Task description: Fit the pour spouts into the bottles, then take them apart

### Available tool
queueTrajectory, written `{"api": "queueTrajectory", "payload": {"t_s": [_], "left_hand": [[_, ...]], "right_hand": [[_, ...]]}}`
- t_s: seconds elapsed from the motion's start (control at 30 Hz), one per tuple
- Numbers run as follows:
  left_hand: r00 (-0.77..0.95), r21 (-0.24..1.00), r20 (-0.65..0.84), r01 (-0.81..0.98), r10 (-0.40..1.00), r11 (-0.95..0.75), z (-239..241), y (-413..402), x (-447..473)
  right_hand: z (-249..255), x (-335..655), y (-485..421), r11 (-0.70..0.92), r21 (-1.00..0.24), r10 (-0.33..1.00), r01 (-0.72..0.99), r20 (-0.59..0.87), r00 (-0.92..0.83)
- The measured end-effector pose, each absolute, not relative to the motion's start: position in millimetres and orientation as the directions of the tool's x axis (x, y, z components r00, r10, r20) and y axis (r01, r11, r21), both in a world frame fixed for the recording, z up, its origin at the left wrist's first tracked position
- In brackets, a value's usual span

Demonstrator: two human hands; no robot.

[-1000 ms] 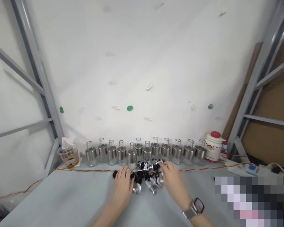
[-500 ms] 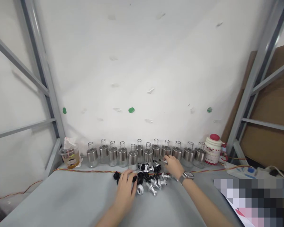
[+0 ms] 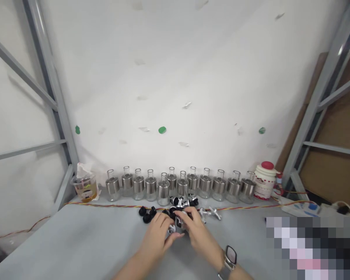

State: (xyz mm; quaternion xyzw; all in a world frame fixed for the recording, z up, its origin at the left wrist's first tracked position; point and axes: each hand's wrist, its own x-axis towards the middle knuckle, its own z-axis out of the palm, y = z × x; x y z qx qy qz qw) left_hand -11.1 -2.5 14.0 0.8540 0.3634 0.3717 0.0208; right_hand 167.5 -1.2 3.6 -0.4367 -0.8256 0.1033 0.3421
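The left hand (image 3: 156,233) and the right hand (image 3: 200,233) are positioned close together at the middle of the bench (image 3: 84,233), over a pile of small black and silver fittings (image 3: 179,202). The fingers of both hands are curved. The left thumb and fingers surround a silver fitting (image 3: 171,228); the right fingertips reach into the pile. Whether either hand is clamped on a fitting cannot be told.

Status of work: a row of twelve glass bottles (image 3: 182,189) with metal sleeves stands upright along the back edge of the bench. Every visible neck is bare; no fitting is seated in any bottle. The fittings appear partly separated by colour: a black group (image 3: 146,217) lies to the left of the left hand, and a silver group (image 3: 214,212) lies towards the right edge. The portion between remains mixed and appears unsorted. A twisted cable (image 3: 113,206) runs in front of the bottles.
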Motion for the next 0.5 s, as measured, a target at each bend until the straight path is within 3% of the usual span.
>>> {"api": "queueTrajectory", "payload": {"t_s": [0.2,0.5], "left_hand": [[0.431,0.418,0.555,0.595,0.711,-0.687,10,-9,-3],[0.274,0.623,0.489,0.555,0.828,-0.551,12,-8,1]], "right_hand": [[13,166,-5,0.624,-0.397,0.763,0.673,0.494,-0.417],[8,164,-4,0.606,-0.404,0.765,0.685,0.531,-0.364]]}}
